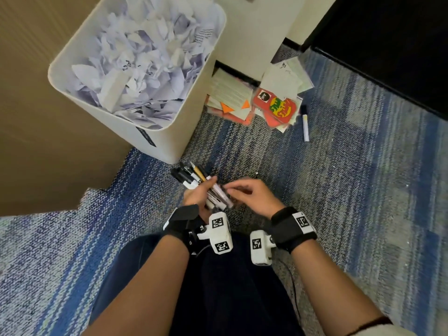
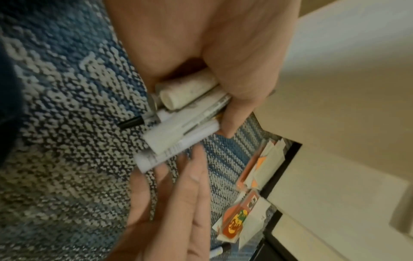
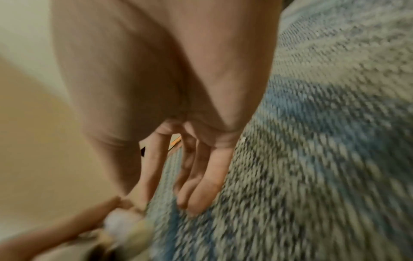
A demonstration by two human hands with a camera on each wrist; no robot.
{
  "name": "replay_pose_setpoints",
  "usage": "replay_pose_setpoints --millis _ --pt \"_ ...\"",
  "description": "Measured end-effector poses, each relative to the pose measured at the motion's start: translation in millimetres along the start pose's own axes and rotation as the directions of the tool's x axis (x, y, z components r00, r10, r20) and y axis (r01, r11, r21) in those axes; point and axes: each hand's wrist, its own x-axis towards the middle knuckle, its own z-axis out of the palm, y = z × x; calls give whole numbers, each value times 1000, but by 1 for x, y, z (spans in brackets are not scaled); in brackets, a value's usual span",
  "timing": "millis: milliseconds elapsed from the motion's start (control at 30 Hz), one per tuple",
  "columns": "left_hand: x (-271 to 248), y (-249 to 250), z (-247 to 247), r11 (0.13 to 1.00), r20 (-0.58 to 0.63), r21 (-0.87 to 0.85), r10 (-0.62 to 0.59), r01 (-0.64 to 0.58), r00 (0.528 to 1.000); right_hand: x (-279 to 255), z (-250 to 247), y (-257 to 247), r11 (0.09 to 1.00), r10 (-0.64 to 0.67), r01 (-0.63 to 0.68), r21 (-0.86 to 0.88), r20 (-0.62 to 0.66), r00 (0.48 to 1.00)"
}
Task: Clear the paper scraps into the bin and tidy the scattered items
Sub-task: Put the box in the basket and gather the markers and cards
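My left hand [image 1: 201,191] [image 2: 234,61] grips a bundle of pens and markers [image 1: 194,177] [image 2: 178,130] above the blue-grey carpet, their tips toward the bin. My right hand [image 1: 238,191] [image 2: 178,203] [image 3: 201,176] reaches in from the right with straight fingers at the bundle's near ends and holds nothing. The white bin [image 1: 155,139] stands at the upper left, heaped with torn paper scraps [image 1: 145,57]. One loose white marker [image 1: 305,124] [image 2: 219,249] lies on the carpet at the right. The right wrist view is blurred.
A pile of cards, orange stickers and papers [image 1: 274,103] [image 2: 236,220] lies against a white post [image 1: 254,32] right of the bin. A beige panel [image 1: 36,117] closes the left side, a dark cabinet [image 1: 388,44] the upper right. My dark-trousered knees [image 1: 218,287] are below the hands.
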Motion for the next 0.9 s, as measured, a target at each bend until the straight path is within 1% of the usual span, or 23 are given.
replay_pose_setpoints --millis 33,67,100,133,167,200,233,267,300,433,500,533,567,600,633,700,767,833,900 --pt "2 4 5 999 5 40 -6 6 1000 8 -14 7 999 44 -45 -19 -51 998" --pt "3 9 11 997 2 77 -3 3 1000 15 -32 13 996 83 -88 -33 -128 988" --pt "4 16 17 994 7 112 11 -11 1000 24 -51 20 989 108 -128 -75 -228 968" --pt "5 23 22 990 23 141 28 -31 999 31 -71 23 974 119 -177 -143 -340 933" --pt "6 29 27 987 61 157 33 -42 998 39 -91 26 949 124 -236 -207 -444 887" --pt "9 35 34 985 107 166 20 -38 994 46 -113 29 926 120 -286 -246 -526 842" --pt "12 39 37 984 139 174 12 -37 990 54 -130 32 905 120 -325 -273 -571 812" --pt "13 41 40 984 156 175 7 -34 988 61 -146 33 885 127 -359 -297 -589 798" --pt "16 42 43 985 170 167 7 -36 985 70 -160 36 857 137 -394 -331 -590 796" --pt "17 40 56 996 220 88 6 -26 975 106 -193 47 699 200 -480 -530 -499 843" --pt "15 38 59 1000 212 11 -6 4 977 118 -196 52 596 240 -513 -618 -472 848" --pt "15 37 60 999 205 -33 -9 16 979 121 -195 54 559 215 -517 -648 -489 846" --pt "13 38 61 997 214 -71 -11 27 977 122 -194 54 551 156 -513 -658 -523 838" --pt "10 38 62 995 233 -91 -21 44 972 120 -192 52 565 94 -512 -647 -565 819" --pt "8 39 63 994 247 -97 -32 57 969 115 -188 51 572 62 -518 -637 -595 801" --pt "1 41 66 995 266 -79 -39 62 963 99 -178 54 577 63 -550 -605 -638 768" --pt "-6 42 70 998 283 -47 -26 41 959 78 -164 59 604 70 -559 -568 -660 748" --pt "-16 41 72 999 279 -36 -9 20 960 55 -151 67 662 60 -527 -533 -664 746" --pt "-26 37 73 999 245 -36 10 -1 969 34 -139 75 742 80 -486 -463 -658 749"
